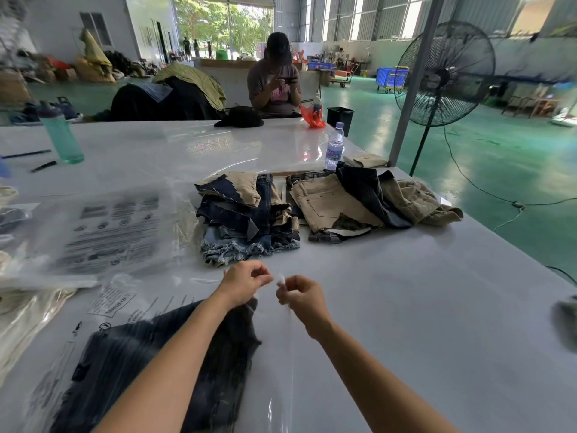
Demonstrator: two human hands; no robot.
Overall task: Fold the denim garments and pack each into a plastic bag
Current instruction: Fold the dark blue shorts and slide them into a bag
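The left hand (245, 284) and the right hand (301, 295) meet just above the tabletop (406, 307), fingers curled, and between them they pinch a small white strip (278, 281) at the top edge of a clear plastic bag (125, 323). What the strip is made of cannot be told. The bag lies flat under the left forearm, its printed warning panel toward the left, and a folded dark denim garment (156, 370) sits inside it, its frayed upper corner reaching almost to the left wrist. The bag's right edge runs as a shiny fold line down from the right hand toward the bottom of the view.

To the right of both arms the white tabletop is bare out to its far right edge, where a blurred dark shape (565, 323) intrudes. Straight ahead of the hands, near but not touching, lies a stack of folded denim shorts (246, 220) with frayed hems facing the hands; just beside it on the right is a looser heap of tan and dark garments (359, 204). A pile of unused printed bags (106, 229) lies to the left, blurred. Farther back stand a water bottle (334, 146), a teal drinking bottle (61, 135) and two pens. A seated person (274, 79) is at the far edge, and a pedestal fan (445, 73) stands on the green floor beyond the tabletop's right corner.
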